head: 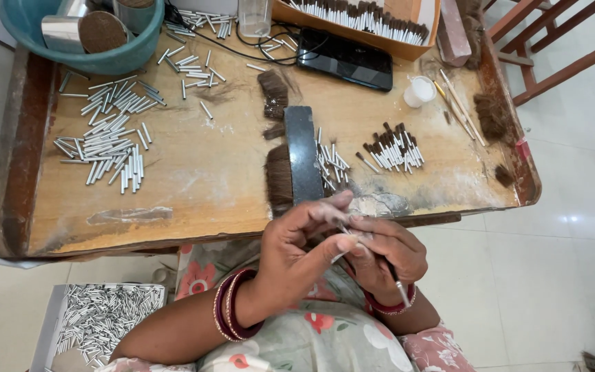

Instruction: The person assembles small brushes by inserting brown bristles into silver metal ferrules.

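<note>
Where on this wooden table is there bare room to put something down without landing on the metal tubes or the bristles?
The widest bare patch of the table lies between the loose metal tubes on the left and the dark upright block mid-table. A smaller one lies right of the finished brush tips, toward the table's right edge. The back is crowded: teal basin, black tablet, cardboard box.

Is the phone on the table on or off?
Off, as far as shows: the phone lies flat with an all-dark screen. A cable runs up to it; whether it is plugged in, I cannot tell.

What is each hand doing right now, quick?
Left hand: closed, pinching a small metal tube.
Right hand: closed, fingers at the same tube, thin stick tucked in.
</note>
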